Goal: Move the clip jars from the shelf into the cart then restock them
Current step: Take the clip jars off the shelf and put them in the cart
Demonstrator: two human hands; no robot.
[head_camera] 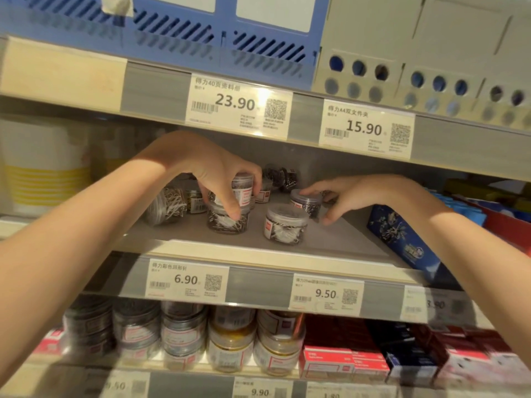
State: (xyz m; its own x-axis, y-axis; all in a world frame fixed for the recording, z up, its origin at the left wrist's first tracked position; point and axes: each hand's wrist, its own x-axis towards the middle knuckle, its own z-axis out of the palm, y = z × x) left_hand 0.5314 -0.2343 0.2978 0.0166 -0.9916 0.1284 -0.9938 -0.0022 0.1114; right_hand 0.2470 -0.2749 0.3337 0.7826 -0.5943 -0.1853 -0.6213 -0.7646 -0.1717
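Observation:
Several clear clip jars with red-and-white labels stand on the grey middle shelf [330,239]. My left hand [218,173] grips a jar [242,191] stacked on another jar [227,222], thumb in front and fingers over its lid. My right hand [342,196] holds a jar [306,201] further back, fingers on its lid and thumb low at its side. One jar [284,224] stands free near the front between my hands. More jars [172,202] lie and stand to the left and behind.
A dark blue box [402,239] lies at the shelf's right. Price tags [186,280] line the shelf edges. The shelf below holds stacked jars [230,340] and red boxes [330,360]. Blue baskets [201,27] and grey file boxes sit on the shelf above.

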